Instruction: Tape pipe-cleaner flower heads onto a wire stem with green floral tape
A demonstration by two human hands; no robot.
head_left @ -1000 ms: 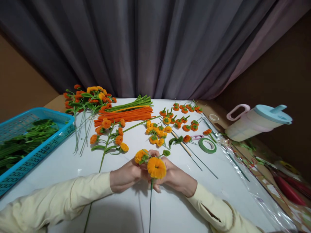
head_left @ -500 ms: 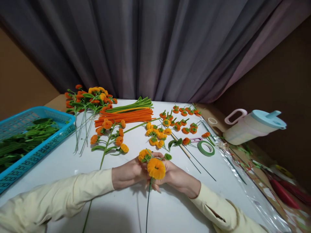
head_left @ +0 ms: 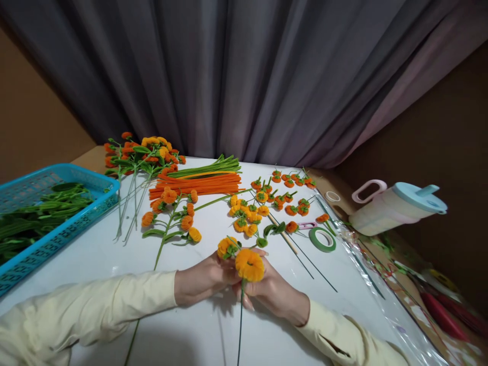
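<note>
Near the middle of the table both my hands meet at a flower stem (head_left: 240,330) wrapped in dark green, which hangs toward the front edge. A large yellow-orange fuzzy flower head (head_left: 249,265) covers part of the fingers, and a second yellow flower head (head_left: 227,247) sits to its left. A small green bud (head_left: 262,242) sticks out above. My left hand (head_left: 209,277) is closed at the stem's upper part, its fingertips hidden behind the blooms. From the other side my right hand (head_left: 278,290) pinches the same stem just under the large bloom.
Beyond the hands lie a finished orange flower spray (head_left: 171,223), orange pipe cleaners (head_left: 198,184) and loose yellow flower heads (head_left: 247,213). Green tape (head_left: 322,239) and a tumbler (head_left: 396,208) are on the right. A blue basket (head_left: 76,216) of green leaves stands left.
The large bloom has shifted slightly right, and the stem below it with it. The green bud now stands higher beside the loose leaves. Both hands keep hold.
</note>
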